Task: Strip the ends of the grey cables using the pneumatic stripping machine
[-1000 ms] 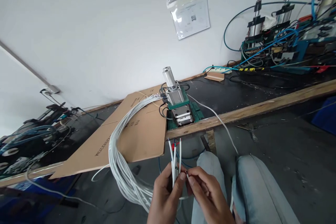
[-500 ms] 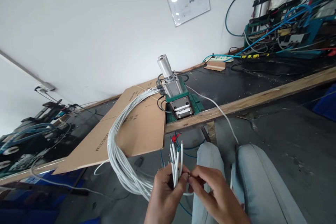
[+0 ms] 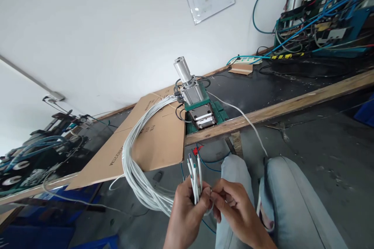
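Observation:
My left hand (image 3: 187,214) is closed around a few thin white wires (image 3: 194,177) whose ends stand up above my fingers. My right hand (image 3: 233,210) pinches one wire right beside the left fingers, over my knees. The wires run down into a thick white bundle (image 3: 137,163) that loops off the bench edge and back up across a flat cardboard sheet (image 3: 152,140). Just beyond my hands, a small green pneumatic press (image 3: 198,105) with a silver cylinder stands at the bench edge.
The black bench (image 3: 292,105) has a wooden front rail. Machines with blue hoses (image 3: 318,19) crowd the far right. More machinery and cables (image 3: 32,159) sit at the left. A white power strip (image 3: 248,60) lies by the wall. Blue bins show under the bench.
The view has tilted down slightly and my hands have shifted a little to the right. My right fingers keep working at the wire ends held in my left hand.

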Tool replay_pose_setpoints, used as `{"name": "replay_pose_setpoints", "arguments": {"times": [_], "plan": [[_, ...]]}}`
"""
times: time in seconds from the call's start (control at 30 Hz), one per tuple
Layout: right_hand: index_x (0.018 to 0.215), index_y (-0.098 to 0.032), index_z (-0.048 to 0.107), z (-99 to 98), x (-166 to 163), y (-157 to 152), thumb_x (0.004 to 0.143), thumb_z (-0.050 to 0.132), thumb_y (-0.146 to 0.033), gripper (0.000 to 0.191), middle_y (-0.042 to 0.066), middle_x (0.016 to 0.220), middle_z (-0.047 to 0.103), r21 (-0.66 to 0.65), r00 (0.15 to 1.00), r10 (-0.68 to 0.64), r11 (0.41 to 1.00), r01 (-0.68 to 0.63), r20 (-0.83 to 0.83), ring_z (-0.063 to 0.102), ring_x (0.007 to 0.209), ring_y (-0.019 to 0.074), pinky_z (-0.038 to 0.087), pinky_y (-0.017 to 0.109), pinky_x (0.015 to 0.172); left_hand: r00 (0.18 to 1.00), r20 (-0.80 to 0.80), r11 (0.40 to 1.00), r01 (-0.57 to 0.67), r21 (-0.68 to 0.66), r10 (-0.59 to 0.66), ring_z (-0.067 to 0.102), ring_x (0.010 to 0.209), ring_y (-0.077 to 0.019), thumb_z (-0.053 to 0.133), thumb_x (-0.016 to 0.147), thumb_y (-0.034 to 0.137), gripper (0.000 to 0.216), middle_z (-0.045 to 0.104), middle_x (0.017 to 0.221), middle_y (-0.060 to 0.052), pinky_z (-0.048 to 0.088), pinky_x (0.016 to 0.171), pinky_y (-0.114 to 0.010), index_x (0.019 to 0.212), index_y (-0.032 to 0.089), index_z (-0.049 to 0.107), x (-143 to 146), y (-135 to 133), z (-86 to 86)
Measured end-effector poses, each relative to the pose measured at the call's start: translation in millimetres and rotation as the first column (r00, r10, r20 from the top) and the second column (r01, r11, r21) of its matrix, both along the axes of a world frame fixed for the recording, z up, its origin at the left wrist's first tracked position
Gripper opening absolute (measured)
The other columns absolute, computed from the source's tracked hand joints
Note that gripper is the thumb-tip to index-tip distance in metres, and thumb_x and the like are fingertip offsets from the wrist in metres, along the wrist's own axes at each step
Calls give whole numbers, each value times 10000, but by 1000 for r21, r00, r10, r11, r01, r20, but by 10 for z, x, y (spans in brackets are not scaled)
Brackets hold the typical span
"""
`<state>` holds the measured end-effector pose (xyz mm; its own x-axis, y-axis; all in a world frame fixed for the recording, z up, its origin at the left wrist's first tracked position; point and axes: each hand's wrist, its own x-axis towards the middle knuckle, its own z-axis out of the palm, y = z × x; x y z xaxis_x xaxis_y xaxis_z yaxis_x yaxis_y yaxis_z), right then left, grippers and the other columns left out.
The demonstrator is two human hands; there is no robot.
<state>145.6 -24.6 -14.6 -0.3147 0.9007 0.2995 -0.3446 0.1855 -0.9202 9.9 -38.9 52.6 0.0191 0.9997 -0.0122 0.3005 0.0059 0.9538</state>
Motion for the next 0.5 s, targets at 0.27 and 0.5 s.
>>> {"name": "replay_pose_setpoints", "arguments": {"times": [0.27,0.5], "plan": [[748,-188,589,-55,-166,-11,1000,603,-512,411,-46,566,536,-98,987,3,995,-19,-160,497,440,78,396,188,439,964,267,1000,2,10,-5,389,512,-93,710,918,496,385,449,549,75,342,504,-205,749,179,570,-82,-7,-132],[758,-182,596,-77,-131,16,995,618,-498,396,-46,571,545,-112,988,33,992,-51,-152,499,441,76,394,185,441,945,328,1000,-2,-11,5,356,487,-69,723,902,533,423,470,544,69,315,474,-183,747,162,593,-59,0,-199]]}}
